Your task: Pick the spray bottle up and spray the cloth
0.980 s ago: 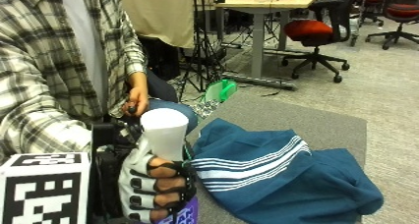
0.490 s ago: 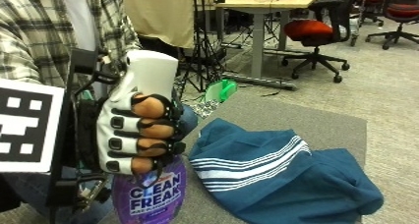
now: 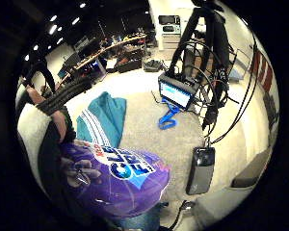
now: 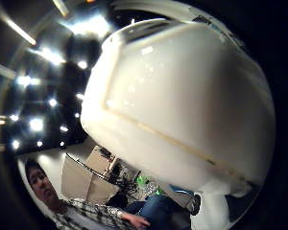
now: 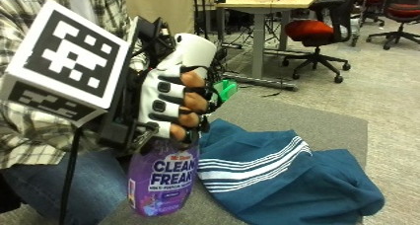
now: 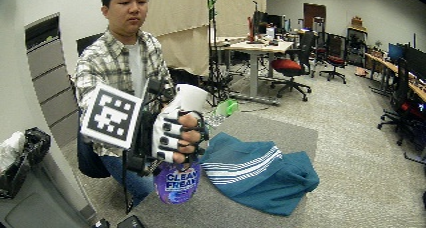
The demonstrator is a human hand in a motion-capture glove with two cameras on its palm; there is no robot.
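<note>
My gloved right hand (image 5: pixel 174 106) grips the neck of a purple spray bottle (image 5: pixel 164 178), fingers curled round it just under its white spray head (image 5: pixel 193 50). The bottle stands upright at the near left edge of the grey table (image 5: pixel 295 119), left of the cloth. A teal cloth with white stripes (image 5: pixel 289 185) lies bunched on the table. In the wide outside view the hand (image 6: pixel 176 135) holds the bottle (image 6: pixel 176 180) beside the cloth (image 6: pixel 259 170). The thumb side palm view is filled by the white spray head (image 4: pixel 182 96). The little finger side palm view shows the purple bottle (image 3: pixel 115 178) and the cloth (image 3: pixel 103 120).
A clear bottle with a green cap (image 5: pixel 226 89) stands at the table's far left, behind the hand. A blue strap (image 3: pixel 168 118), a small monitor on a stand (image 3: pixel 176 94) and a dark phone-like device (image 3: pixel 201 169) sit at the table's other side. Desks and office chairs (image 5: pixel 315 30) stand beyond.
The hand has risen with the bottle from low at the table's near edge. Since half a second ago it has moved a little higher and toward the cloth.
</note>
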